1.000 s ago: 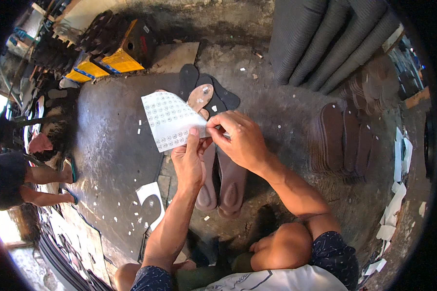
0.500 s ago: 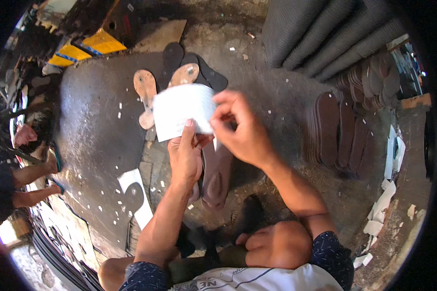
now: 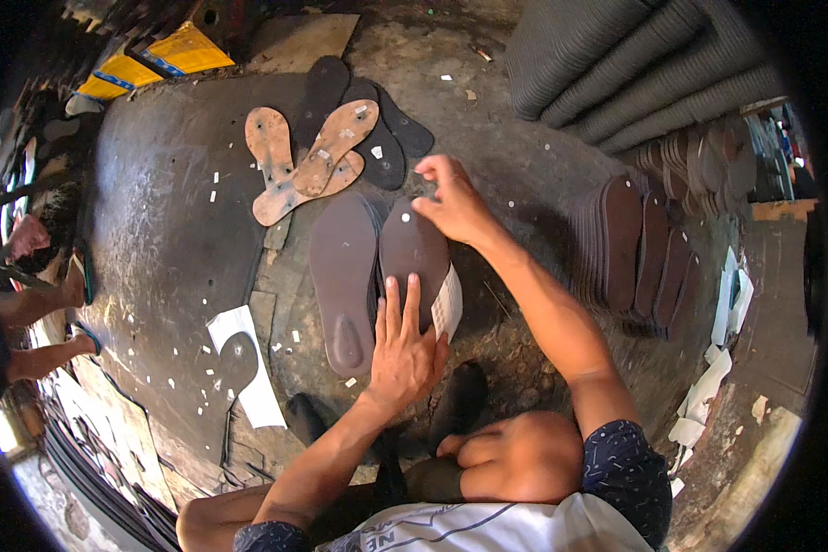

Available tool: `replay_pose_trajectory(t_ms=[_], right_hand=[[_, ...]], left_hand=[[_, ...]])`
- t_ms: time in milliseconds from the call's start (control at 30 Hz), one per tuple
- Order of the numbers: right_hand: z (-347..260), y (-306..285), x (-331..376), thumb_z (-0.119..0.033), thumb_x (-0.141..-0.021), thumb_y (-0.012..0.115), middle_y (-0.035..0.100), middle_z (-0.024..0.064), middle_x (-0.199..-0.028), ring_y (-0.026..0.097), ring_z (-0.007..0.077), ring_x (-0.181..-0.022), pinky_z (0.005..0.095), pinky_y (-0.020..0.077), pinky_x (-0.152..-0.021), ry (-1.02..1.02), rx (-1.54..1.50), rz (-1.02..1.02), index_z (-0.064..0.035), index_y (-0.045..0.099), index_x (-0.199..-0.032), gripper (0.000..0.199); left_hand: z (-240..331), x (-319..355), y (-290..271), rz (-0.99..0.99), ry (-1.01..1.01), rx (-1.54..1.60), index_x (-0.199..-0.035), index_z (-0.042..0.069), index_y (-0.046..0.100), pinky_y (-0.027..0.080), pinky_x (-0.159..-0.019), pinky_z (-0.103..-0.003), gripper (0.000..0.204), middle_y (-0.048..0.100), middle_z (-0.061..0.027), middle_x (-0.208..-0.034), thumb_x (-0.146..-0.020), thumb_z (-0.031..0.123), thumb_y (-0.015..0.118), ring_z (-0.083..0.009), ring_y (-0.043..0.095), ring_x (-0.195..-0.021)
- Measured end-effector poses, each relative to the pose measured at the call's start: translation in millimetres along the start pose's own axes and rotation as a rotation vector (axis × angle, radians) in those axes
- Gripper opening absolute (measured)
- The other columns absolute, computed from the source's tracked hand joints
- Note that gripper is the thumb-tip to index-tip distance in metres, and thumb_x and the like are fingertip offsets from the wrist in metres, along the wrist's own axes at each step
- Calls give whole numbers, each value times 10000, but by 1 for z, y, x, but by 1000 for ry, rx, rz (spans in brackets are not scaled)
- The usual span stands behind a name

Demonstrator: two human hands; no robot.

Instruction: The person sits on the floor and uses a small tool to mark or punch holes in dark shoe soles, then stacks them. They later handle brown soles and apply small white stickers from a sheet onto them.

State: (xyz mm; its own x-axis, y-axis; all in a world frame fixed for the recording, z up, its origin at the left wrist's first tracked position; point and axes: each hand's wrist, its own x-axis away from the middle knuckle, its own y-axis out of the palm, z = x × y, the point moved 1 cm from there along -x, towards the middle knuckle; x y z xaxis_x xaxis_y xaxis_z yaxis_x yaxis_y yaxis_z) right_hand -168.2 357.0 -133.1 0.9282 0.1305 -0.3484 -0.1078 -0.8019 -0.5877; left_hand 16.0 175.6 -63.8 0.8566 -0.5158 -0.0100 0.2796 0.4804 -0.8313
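Observation:
Two stacks of brown shoe insoles lie side by side before me, the left insole stack (image 3: 343, 276) and the right insole stack (image 3: 412, 247). My left hand (image 3: 403, 357) rests stretched fingers on the right stack. At its thumb side a curled white sticker sheet (image 3: 448, 304) is held, seen nearly edge-on. A small round white sticker (image 3: 406, 218) sits near the far end of the right stack's top insole. Just beyond it hovers my right hand (image 3: 457, 207), open, thumb and forefinger apart with nothing visible between them.
Tan insole templates (image 3: 317, 152) overlap dark insoles (image 3: 382, 147) farther off. More brown insole stacks (image 3: 621, 248) stand at the right, below large grey ridged rolls (image 3: 616, 64). A cut white sheet (image 3: 256, 386) lies at the left. Another person's feet (image 3: 78, 304) show at the far left.
My left hand has lowered the sticker sheet and laid its fingers on the right insole stack. My right hand has left the sheet, and the round sticker now shows on the insole.

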Motion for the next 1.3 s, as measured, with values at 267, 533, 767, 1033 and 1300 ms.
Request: replay_pose_trajectory(t_ms=[267,533,767,1033,1300], right_hand=[[-17,12,12,-222,-880,745,727,216,-938,673,367,-1017,456,513,-935,103,-218,-365,-10,741,-844,215],[-35,-3,42,-234,-1004,694,641,198,-1271,616,354,-1230,447,484,-1066,482,-156,-270,0,619,-1262,356],[-29,-47,51,-265,-1035,675,615,181,-1469,565,242,-1351,373,438,-1136,611,-401,-183,26,543,-1489,555],[134,-111,26,-223,-991,707,649,143,-1426,597,239,-1312,377,457,-1109,509,760,-30,-79,645,-1413,450],[-106,-39,30,-137,-960,724,741,157,-1047,728,333,-960,418,573,-826,156,-263,-97,-37,698,-1087,163]], left_hand=[[18,58,-7,-146,-106,8,-1238,-9,709,318,-1181,-683,365,190,-335,-1689,-953,215,663,-616,176,-1536],[12,37,2,-18,-75,86,-1114,-84,737,267,-1207,-671,313,172,-348,-1694,-966,183,664,-628,159,-1537],[-12,1,-22,38,-111,633,-1388,-64,611,356,-1205,-499,431,475,-276,-1550,-1071,227,579,-405,422,-1477],[-31,-58,-35,397,-685,1707,-1305,45,615,454,-996,-364,331,648,-26,-1261,-1097,302,612,-154,576,-1124],[-42,-79,-16,588,-584,1687,-1237,31,681,487,-947,-341,293,685,-42,-1192,-1092,282,637,-139,601,-1073]])
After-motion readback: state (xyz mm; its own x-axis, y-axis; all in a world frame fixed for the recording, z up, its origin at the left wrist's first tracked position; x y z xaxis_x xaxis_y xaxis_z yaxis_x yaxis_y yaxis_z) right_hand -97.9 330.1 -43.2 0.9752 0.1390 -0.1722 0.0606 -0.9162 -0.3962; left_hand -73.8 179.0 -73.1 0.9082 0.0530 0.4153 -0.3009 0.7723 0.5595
